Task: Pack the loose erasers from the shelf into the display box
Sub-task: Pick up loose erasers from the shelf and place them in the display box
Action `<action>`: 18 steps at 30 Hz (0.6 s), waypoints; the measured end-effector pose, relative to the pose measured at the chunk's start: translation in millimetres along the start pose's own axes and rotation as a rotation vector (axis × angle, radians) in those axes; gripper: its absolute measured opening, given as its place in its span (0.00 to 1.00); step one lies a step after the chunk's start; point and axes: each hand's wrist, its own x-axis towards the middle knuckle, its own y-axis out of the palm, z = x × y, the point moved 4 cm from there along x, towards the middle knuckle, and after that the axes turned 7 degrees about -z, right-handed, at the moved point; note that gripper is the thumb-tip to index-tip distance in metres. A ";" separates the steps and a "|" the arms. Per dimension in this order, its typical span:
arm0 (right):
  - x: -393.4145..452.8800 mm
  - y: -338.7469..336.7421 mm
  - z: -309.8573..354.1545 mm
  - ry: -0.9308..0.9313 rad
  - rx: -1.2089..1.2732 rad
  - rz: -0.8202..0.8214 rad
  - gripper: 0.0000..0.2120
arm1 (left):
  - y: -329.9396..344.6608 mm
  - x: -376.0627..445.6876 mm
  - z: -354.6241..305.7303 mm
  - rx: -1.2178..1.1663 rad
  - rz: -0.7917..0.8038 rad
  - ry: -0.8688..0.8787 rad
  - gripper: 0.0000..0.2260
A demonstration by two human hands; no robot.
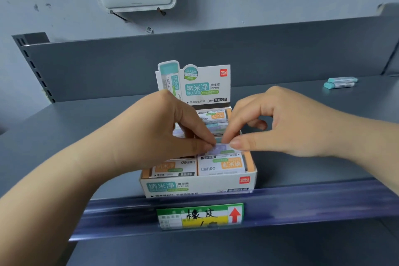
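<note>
1. Your left hand (170, 134) is over the left half of the display box (198, 183), fingers curled downward, with thumb and forefinger tips pinching the left end of a purple-sleeved eraser (220, 149).
2. Your right hand (278, 123) comes in from the right; its forefinger and thumb are stretched toward the same eraser and close on its right end, while the other fingers are loosely curled above the box.
3. The purple-sleeved eraser lies flat between your two hands, directly under the fingertips, in the right column of the box and just behind the front row.
4. The front row holds two orange-sleeved erasers (222, 165) side by side, lying flat, with their labels facing up.
5. More erasers fill the box behind your fingers, one orange-labelled and one teal-labelled; how many lie under your left hand you cannot tell.
6. The box sits at the front edge of the grey shelf (302, 157), its printed header card (205, 84) standing upright at the back.
7. Two teal erasers (341, 82) lie loose on the shelf, far to the right and toward the back, well apart from both hands and touching each other.
8. A green and yellow price label (200, 216) is clipped in the shelf rail just below the box.
</note>
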 end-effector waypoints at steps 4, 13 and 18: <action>-4.2 -7.8 0.0 -0.028 -0.033 -0.036 0.06 | -5.1 9.5 -9.8 0.071 -0.060 0.019 0.05; -37.4 -109.5 -48.2 0.069 -0.227 -0.346 0.05 | 18.1 100.6 -69.0 0.228 -0.145 0.065 0.11; -64.2 -170.6 -112.6 0.169 -0.354 -0.426 0.07 | 73.9 172.5 -86.8 0.380 -0.078 0.050 0.15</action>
